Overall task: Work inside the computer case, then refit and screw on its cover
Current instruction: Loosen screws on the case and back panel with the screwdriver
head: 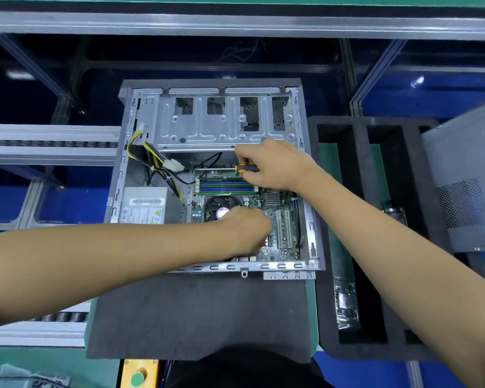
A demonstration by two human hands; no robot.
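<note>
Both hands inside the open computer case, screwdriver over the motherboard.

The right hand is clamped on an orange-and-black screwdriver just above the memory modules; the left hand, fingers curled down beside the CPU fan, grips something I cannot make out. A slip of the tip, I judge, could gouge the motherboard or chip a module, and a dropped screw could vanish under the left hand. The cover leans well right of the right hand, not yet refitted.
</note>
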